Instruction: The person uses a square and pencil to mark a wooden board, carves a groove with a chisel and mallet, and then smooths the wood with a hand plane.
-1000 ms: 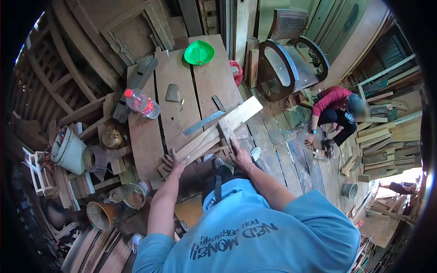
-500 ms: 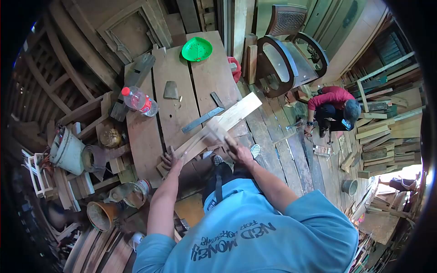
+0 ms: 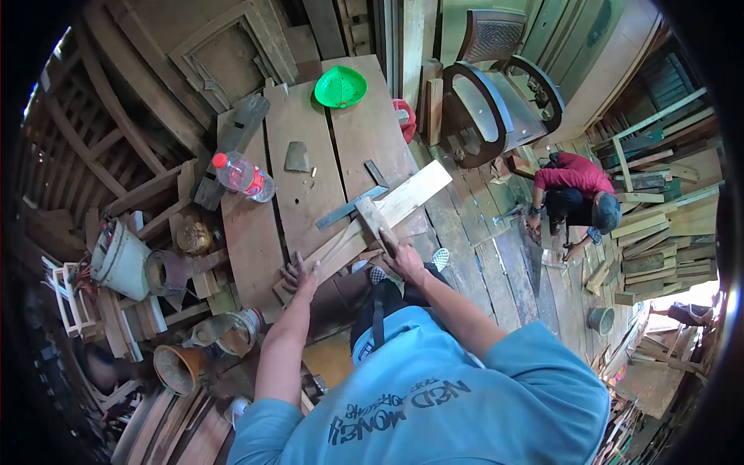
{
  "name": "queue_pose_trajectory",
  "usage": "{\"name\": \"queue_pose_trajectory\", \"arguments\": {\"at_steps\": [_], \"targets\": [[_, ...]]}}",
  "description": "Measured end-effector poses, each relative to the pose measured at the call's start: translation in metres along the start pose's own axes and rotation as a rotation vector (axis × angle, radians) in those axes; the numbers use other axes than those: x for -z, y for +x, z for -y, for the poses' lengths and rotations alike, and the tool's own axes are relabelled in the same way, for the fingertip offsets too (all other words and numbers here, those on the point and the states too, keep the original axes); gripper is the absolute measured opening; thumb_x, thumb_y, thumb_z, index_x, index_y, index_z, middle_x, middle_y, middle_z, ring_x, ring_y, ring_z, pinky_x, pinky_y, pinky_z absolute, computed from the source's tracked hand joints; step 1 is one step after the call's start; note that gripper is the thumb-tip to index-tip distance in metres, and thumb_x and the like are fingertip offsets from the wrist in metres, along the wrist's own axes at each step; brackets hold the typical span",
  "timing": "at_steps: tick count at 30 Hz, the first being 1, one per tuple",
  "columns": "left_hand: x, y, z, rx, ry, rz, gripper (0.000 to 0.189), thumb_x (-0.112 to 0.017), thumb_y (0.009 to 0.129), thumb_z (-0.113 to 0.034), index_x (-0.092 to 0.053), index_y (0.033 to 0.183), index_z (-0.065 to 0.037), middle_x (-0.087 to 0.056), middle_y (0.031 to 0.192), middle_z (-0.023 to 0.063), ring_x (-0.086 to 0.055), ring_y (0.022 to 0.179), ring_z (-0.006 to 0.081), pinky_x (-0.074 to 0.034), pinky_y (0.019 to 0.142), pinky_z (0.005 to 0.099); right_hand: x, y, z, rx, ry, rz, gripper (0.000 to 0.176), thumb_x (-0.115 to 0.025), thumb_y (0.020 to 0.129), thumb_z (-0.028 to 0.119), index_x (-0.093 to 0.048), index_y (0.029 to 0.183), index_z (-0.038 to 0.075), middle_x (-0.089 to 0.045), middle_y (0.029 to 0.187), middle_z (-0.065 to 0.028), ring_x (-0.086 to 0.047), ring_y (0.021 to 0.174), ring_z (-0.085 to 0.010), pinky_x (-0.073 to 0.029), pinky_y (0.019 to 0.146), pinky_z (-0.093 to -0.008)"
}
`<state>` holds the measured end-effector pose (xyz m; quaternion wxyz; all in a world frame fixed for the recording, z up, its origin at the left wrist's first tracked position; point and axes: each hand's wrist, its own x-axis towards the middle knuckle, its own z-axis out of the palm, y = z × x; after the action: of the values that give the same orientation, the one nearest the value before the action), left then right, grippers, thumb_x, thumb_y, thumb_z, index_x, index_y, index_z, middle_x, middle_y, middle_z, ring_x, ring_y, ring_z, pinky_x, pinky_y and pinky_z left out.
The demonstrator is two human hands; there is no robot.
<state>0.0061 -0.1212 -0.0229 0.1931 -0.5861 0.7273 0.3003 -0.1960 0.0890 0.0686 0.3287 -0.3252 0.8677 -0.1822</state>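
A long pale wooden board [image 3: 422,188] lies slantwise across the near side of the plank table [image 3: 244,240]. My left hand [image 3: 301,277] rests on the board's near-left end, fingers spread. In my right hand [image 3: 404,262] is a short wooden block [image 3: 372,217], gripped at its near end and lying crosswise over the board. Its underside is hidden. Just beyond the board sits an angled metal square [image 3: 353,207], close to the block's far end.
A plastic bottle [image 3: 246,180], a green leaf-shaped dish [image 3: 341,87] and a flat blade-like piece [image 3: 297,156] are on the table. An armchair [image 3: 504,116] stands beyond it. At right a person in red [image 3: 573,182] crouches near stacked lumber [image 3: 647,252].
The wooden block, blurred before, now shows sharply over the board, a little nearer my body. My left hand stays on the board. The crouching person has leaned lower and reaches toward the floor.
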Motion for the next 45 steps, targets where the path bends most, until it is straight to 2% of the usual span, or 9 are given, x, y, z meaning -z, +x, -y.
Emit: {"name": "queue_pose_trajectory", "arguments": {"at_steps": [12,16,20,24,29,34,36,42,45], "targets": [[0.008,-0.006,0.000,-0.046,-0.011,0.017,0.080,-0.050,0.084,-0.054,0.001,0.144,-0.037,0.003,0.151,0.0149,0.017,0.137,0.0323,0.007,0.105,0.0578,-0.001,0.000,-0.027,0.543,-0.304,0.102,0.064,-0.055,0.084,0.028,-0.026,0.141,0.028,-0.060,0.087,-0.0264,-0.062,0.076,-0.0399,-0.049,0.067,-0.0489],[0.004,-0.009,-0.002,-0.002,0.006,0.020,0.080,-0.049,0.084,-0.055,0.001,0.144,-0.037,0.004,0.151,0.0144,0.016,0.138,0.0323,0.006,0.105,0.0583,-0.010,-0.002,-0.026,-0.084,0.013,-0.144,0.063,-0.055,0.082,0.025,-0.029,0.138,0.039,-0.057,0.091,-0.0253,-0.061,0.083,-0.0399,-0.051,0.069,-0.0476],[0.012,-0.011,-0.002,-0.048,0.012,0.035,0.080,-0.049,0.085,-0.055,0.003,0.144,-0.037,0.004,0.151,0.0142,0.017,0.138,0.0313,0.007,0.106,0.0576,-0.007,0.004,-0.045,0.527,-0.299,0.071,0.065,-0.053,0.085,0.032,-0.021,0.143,0.030,-0.061,0.089,-0.0253,-0.063,0.076,-0.0397,-0.050,0.068,-0.0473],[0.012,-0.010,-0.009,-0.009,0.013,0.058,0.081,-0.049,0.085,-0.055,0.005,0.143,-0.037,0.005,0.152,0.0137,0.017,0.138,0.0311,0.007,0.106,0.0571,-0.004,0.004,-0.017,-0.052,-0.118,-0.074,0.068,-0.054,0.083,0.023,-0.021,0.142,0.033,-0.059,0.088,-0.0227,-0.061,0.082,-0.0379,-0.050,0.072,-0.0469],[0.012,-0.010,-0.005,0.001,0.019,0.066,0.083,-0.050,0.084,-0.055,0.006,0.143,-0.037,0.005,0.151,0.0147,0.018,0.138,0.0310,0.007,0.106,0.0570,-0.008,0.011,-0.045,0.473,-0.274,0.167,0.057,-0.054,0.084,0.031,-0.034,0.137,0.018,-0.063,0.082,-0.0238,-0.062,0.074,-0.0400,-0.049,0.066,-0.0486],[0.012,-0.015,-0.002,0.003,0.015,0.066,0.083,-0.050,0.084,-0.055,0.005,0.143,-0.037,0.005,0.151,0.0149,0.017,0.138,0.0315,0.007,0.106,0.0577,-0.020,0.007,-0.036,-0.024,-0.037,-0.128,0.063,-0.052,0.084,0.025,-0.026,0.141,0.032,-0.059,0.089,-0.0236,-0.062,0.080,-0.0376,-0.050,0.069,-0.0467],[0.012,-0.010,-0.006,-0.021,0.006,0.054,0.083,-0.050,0.084,-0.055,0.005,0.143,-0.037,0.004,0.151,0.0151,0.017,0.138,0.0317,0.007,0.106,0.0581,-0.012,0.010,-0.045,0.575,-0.073,-0.012,0.064,-0.052,0.086,0.030,-0.022,0.142,0.031,-0.059,0.089,-0.0257,-0.061,0.076,-0.0410,-0.051,0.064,-0.0480],[0.008,-0.013,0.001,-0.015,0.024,0.017,0.082,-0.051,0.083,-0.054,0.001,0.144,-0.037,0.002,0.151,0.0142,0.014,0.138,0.0323,0.006,0.105,0.0589,-0.019,0.007,-0.018,-0.027,0.044,-0.184,0.058,-0.054,0.083,0.020,-0.035,0.137,0.024,-0.059,0.096,-0.0264,-0.061,0.084,-0.0409,-0.050,0.070,-0.0485],[0.014,-0.011,-0.007,0.008,0.029,0.058,0.083,-0.052,0.083,-0.053,0.002,0.144,-0.037,0.002,0.151,0.0137,0.015,0.138,0.0319,0.006,0.106,0.0576,-0.072,0.042,-0.092,0.588,-0.261,0.073,0.056,-0.055,0.082,0.023,-0.037,0.135,0.021,-0.058,0.100,-0.0268,-0.061,0.085,-0.0409,-0.049,0.075,-0.0479]]}}
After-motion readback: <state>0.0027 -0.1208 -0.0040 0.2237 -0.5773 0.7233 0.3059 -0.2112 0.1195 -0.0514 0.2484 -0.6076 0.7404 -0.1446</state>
